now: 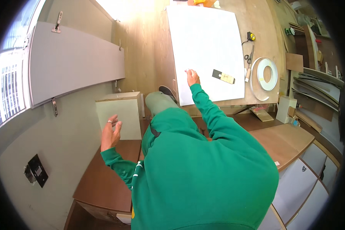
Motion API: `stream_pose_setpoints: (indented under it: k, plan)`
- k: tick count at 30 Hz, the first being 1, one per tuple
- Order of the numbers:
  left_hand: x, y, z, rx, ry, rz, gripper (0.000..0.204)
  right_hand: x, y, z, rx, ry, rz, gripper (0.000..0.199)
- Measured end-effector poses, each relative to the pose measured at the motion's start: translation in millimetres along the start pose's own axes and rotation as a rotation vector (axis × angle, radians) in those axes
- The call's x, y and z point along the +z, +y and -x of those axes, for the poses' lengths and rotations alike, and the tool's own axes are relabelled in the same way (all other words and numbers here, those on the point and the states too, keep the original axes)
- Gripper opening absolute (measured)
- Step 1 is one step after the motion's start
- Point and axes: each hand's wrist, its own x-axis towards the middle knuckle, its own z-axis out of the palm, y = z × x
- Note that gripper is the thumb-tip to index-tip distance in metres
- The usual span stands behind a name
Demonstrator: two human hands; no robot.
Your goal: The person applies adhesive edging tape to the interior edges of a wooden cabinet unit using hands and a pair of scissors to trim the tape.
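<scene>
Plywood forms the broad workbench (149,50), its grain pale and matte, and a large smooth white panel (207,50) lies flat on it, rectangular with crisp edges, reaching from the far edge down to the near edge of the bench. A long grey cabinet door (73,65) with small metal hinges runs along the grey wall beyond the bench's left edge. Lower down, a brown laminate counter (283,142) with a rounded corner wraps below the bench. A pale greenish square board (120,117) with a raw wood edge stands at the counter's far-left corner. The left hand (111,134), coming out of a green sleeve, is held open with fingers spread, just beside the board's lower left edge; whether it touches cannot be told. The right hand (193,78) rests on the white panel near its near-left corner, fingers curled loosely downward with the tips on the surface, gripping nothing. A coil of white edge banding (265,74) lies by the panel's right edge, scissors (250,61) and a yellow tape measure (251,36) beside it. A small scraper (223,76) with a dark blade and pale wooden handle lies on the panel near its near-right corner.
</scene>
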Motion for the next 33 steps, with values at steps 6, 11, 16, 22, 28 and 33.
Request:
stream_pose_setpoints:
  k: [6,11,16,22,28,33]
  plan:
    - [-19.9,1.6,-35.6,0.046,0.044,-0.032,0.041,9.3,-45.6,-40.8,0.035,-0.035,-0.209,0.044]
    - [-33.8,17.0,-96.9,0.016,0.050,-0.089,0.042,-1.5,-28.9,-161.7,0.087,0.037,-0.265,0.037]
    - [-56.3,122.8,-203.8,-0.021,-0.023,-0.176,0.041,-60.8,4.0,-373.9,0.173,0.374,-0.386,0.036]
    - [-93.6,266.4,-316.0,0.094,-0.092,-0.222,0.038,-181.9,-1.2,-600.1,0.170,0.752,-0.426,0.041]
    - [-112.7,338.2,-402.3,0.148,-0.110,-0.380,0.035,-257.5,30.8,-762.3,0.205,0.784,-0.330,0.043]
    - [-99.9,342.1,-441.8,0.112,-0.206,-0.363,0.036,-268.7,18.3,-824.5,0.423,0.870,-0.105,0.056]
